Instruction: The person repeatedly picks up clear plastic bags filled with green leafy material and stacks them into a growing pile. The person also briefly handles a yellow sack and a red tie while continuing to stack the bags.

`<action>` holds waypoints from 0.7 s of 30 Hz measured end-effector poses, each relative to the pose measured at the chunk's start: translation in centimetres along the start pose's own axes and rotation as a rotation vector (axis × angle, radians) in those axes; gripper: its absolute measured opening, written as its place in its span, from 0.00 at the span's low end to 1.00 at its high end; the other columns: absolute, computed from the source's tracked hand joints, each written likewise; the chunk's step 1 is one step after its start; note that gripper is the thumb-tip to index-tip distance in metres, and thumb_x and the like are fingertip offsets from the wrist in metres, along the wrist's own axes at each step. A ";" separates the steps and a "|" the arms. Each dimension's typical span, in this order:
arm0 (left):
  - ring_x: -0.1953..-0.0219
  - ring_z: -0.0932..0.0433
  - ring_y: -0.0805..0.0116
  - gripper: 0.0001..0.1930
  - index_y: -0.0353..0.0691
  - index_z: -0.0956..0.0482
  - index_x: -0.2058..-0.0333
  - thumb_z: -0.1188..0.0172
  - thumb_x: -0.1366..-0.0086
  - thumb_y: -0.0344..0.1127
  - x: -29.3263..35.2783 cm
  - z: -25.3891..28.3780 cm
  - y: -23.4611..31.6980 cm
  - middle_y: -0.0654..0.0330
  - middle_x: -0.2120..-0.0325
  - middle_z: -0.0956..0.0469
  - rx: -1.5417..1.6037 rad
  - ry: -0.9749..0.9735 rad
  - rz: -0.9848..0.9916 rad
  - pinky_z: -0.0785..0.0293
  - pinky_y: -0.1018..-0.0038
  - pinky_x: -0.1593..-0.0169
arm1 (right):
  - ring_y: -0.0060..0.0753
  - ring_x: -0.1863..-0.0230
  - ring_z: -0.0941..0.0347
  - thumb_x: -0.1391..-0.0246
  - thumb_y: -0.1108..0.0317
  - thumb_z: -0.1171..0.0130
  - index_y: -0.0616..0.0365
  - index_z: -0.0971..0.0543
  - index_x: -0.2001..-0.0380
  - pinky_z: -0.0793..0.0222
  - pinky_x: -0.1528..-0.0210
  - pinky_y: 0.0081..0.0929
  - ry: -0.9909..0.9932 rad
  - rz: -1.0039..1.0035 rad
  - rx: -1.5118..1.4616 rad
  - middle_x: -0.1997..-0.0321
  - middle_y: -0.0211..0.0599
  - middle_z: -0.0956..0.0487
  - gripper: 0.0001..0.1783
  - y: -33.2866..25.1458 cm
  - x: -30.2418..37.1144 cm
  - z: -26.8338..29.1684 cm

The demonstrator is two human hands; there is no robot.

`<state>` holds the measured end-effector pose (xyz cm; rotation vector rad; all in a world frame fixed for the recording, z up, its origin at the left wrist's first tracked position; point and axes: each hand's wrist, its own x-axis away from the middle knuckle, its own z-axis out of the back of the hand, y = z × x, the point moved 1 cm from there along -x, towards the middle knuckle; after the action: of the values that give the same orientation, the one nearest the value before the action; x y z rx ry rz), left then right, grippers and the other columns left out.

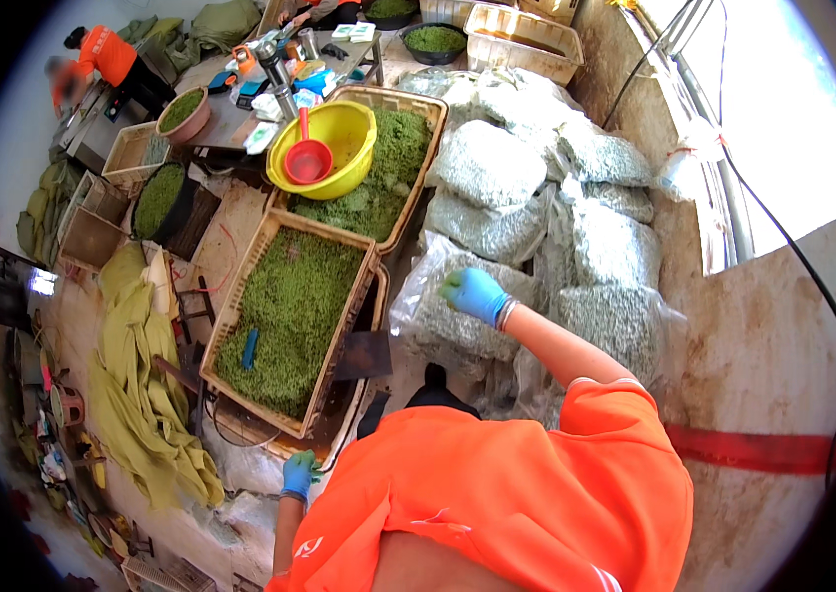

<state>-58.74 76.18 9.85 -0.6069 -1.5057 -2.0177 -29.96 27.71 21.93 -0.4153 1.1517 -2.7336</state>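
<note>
The left hand (300, 475) is hanging just beside the near end of the crate (258, 408); the right hand (475, 296) is hanging by a bag (467, 331), right of the crate – whether either is grasping anything, I cannot tell. The crate's long axis is running away from the body, slanting rightward – the left hand is lying nearer.

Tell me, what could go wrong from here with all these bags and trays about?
The clear bags are heaped on one another near the right hand; if a lower one were tugged, those above might slide.

The yellow bowl, with a red scoop in it, seems to rest over a tray of green material, so a knock might tip it.

The small blue object lying on the loose green material could get buried.
</note>
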 end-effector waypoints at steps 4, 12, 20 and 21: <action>0.83 0.25 0.69 0.13 0.40 0.26 0.66 0.43 0.39 0.45 2.8 1.0 -4.7 0.59 0.78 0.23 0.212 0.048 0.248 0.30 0.76 0.82 | 0.53 0.66 0.24 0.53 0.55 0.48 0.55 0.19 0.73 0.29 0.62 0.44 -0.270 0.110 0.441 0.70 0.48 0.21 0.16 -4.4 6.7 -8.4; 0.71 0.23 0.64 0.16 0.39 0.21 0.67 0.54 0.35 0.43 12.0 6.7 -25.5 0.53 0.72 0.21 -0.219 0.172 -0.040 0.27 0.68 0.65 | 0.50 0.64 0.25 0.51 0.53 0.47 0.56 0.22 0.73 0.30 0.63 0.46 -0.642 0.391 0.613 0.69 0.46 0.21 0.17 -12.5 17.5 -24.6; 0.81 0.25 0.63 0.15 0.33 0.24 0.71 0.42 0.44 0.43 28.7 2.7 -40.1 0.54 0.81 0.25 0.452 0.351 0.614 0.26 0.69 0.79 | 0.53 0.65 0.26 0.51 0.56 0.47 0.56 0.22 0.73 0.29 0.63 0.45 -0.933 0.534 0.793 0.68 0.47 0.22 0.15 -16.5 20.1 -30.9; 0.83 0.25 0.64 0.16 0.32 0.24 0.70 0.42 0.44 0.43 29.7 1.3 -40.5 0.54 0.80 0.25 0.490 0.382 0.673 0.26 0.70 0.78 | 0.54 0.63 0.26 0.52 0.55 0.47 0.55 0.22 0.72 0.30 0.61 0.45 -0.956 0.517 0.852 0.67 0.47 0.22 0.15 -17.1 20.0 -30.9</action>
<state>-107.77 81.93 0.31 -0.4126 -1.2651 -1.1234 -58.92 55.79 17.51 -0.9389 -0.1478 -1.8745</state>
